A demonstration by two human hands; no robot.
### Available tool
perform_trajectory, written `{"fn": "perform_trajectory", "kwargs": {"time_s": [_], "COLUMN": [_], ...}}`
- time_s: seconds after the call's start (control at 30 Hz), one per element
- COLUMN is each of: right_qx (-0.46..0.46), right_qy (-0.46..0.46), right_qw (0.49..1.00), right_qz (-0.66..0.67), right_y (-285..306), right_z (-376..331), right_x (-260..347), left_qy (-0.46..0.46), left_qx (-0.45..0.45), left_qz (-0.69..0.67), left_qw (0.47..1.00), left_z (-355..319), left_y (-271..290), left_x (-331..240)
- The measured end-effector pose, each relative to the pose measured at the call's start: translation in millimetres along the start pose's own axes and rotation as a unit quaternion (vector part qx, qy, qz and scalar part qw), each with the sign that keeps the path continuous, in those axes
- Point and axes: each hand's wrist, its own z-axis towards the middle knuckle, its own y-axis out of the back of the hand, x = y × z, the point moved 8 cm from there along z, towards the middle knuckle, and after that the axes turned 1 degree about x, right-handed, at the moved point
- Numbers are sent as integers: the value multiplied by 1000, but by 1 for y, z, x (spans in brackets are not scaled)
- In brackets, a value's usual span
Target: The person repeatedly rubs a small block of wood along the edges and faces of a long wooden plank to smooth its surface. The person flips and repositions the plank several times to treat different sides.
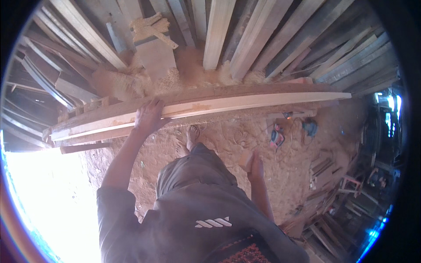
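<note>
A plank is lying on the worktop; timbers are resting beyond; tools are sitting on the floor, near right.

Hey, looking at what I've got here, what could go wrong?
Your left hand rests on the long pale board, so a rough edge could put a splinter in it. The red power tool and teal power tool lie on the ground to your right, where you might trip over them. Your toes look exposed close to the board, so they could get hurt if it slipped.
</note>
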Motion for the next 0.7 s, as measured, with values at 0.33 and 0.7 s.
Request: {"fn": "perform_trajectory", "kwargs": {"time_s": [0.33, 0.7], "right_qx": [88, 375], "right_qy": [116, 256], "right_qw": [988, 837], "right_qz": [-49, -307], "right_y": [-59, -218], "right_z": [16, 62], "right_x": [149, 280], "left_qy": [12, 453], "left_qx": [-210, -226], "left_qz": [-35, -645], "left_qw": [977, 572], "left_z": [-28, -47], "left_y": [33, -84], "left_x": [-17, -121]}}
